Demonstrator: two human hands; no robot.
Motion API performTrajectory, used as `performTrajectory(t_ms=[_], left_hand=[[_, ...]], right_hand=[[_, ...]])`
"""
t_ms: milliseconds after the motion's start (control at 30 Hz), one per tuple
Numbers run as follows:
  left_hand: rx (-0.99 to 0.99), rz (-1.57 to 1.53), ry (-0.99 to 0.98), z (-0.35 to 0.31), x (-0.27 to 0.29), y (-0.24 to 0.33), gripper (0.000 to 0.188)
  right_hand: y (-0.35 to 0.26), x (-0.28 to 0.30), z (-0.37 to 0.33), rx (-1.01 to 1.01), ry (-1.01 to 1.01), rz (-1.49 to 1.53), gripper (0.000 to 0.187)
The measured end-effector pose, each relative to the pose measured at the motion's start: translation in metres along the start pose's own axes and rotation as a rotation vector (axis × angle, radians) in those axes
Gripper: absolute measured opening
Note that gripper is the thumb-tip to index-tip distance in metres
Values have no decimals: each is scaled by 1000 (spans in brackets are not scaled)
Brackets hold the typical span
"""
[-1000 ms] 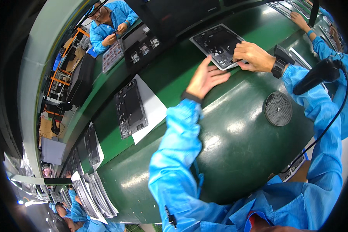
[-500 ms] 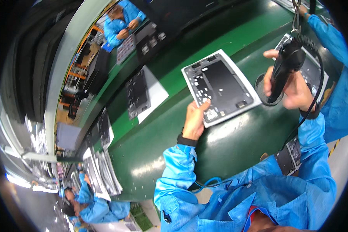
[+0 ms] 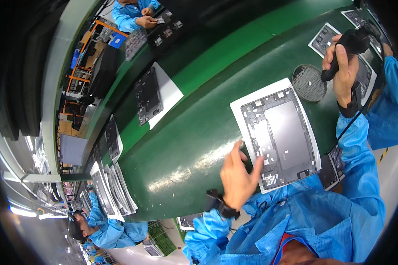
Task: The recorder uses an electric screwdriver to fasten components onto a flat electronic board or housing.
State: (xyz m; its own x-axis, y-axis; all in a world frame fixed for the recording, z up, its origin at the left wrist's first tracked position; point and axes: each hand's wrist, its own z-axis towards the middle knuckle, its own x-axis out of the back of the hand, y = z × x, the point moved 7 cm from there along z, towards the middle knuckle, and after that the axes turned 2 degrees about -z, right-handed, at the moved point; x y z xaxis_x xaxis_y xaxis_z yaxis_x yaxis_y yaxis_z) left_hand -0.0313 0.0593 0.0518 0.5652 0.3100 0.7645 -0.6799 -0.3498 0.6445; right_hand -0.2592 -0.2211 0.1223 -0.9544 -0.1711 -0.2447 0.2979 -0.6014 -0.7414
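A grey tablet back frame [image 3: 282, 132] lies on a white sheet [image 3: 239, 106] on the green belt in front of me. My left hand [image 3: 239, 176] hovers at the sheet's near left corner with fingers spread, holding nothing. My right hand [image 3: 342, 66] is raised at the far right and grips a black electric screwdriver [image 3: 347, 46] with a cable running down my sleeve. A round grey screw dish [image 3: 308, 82] sits just left of that hand, beyond the frame.
Another frame on a white sheet [image 3: 157, 95] lies further up the green conveyor [image 3: 185, 145]. Stacks of frames [image 3: 112, 185] line the left edge. More frames [image 3: 325, 37] lie to the right. Other people in blue coats work at the top [image 3: 135, 11] and lower left [image 3: 106, 229].
The frame on its sheet has come closer to me. My left hand has let go of it and lifted off, fingers spread. My right hand with the screwdriver has moved up above the dish.
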Motion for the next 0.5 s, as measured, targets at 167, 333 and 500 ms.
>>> performTrajectory(t_ms=[167,333,500], left_hand=[[-548,-75,204,101,-5,40,37],[-525,-171,96,132,-29,14,21],[-532,-192,89,131,-30,17,20]], right_hand=[[10,2,4,-17,-38,52,21],[24,6,-1,-24,34,19,20],[32,17,6,-7,44,-23,20]])
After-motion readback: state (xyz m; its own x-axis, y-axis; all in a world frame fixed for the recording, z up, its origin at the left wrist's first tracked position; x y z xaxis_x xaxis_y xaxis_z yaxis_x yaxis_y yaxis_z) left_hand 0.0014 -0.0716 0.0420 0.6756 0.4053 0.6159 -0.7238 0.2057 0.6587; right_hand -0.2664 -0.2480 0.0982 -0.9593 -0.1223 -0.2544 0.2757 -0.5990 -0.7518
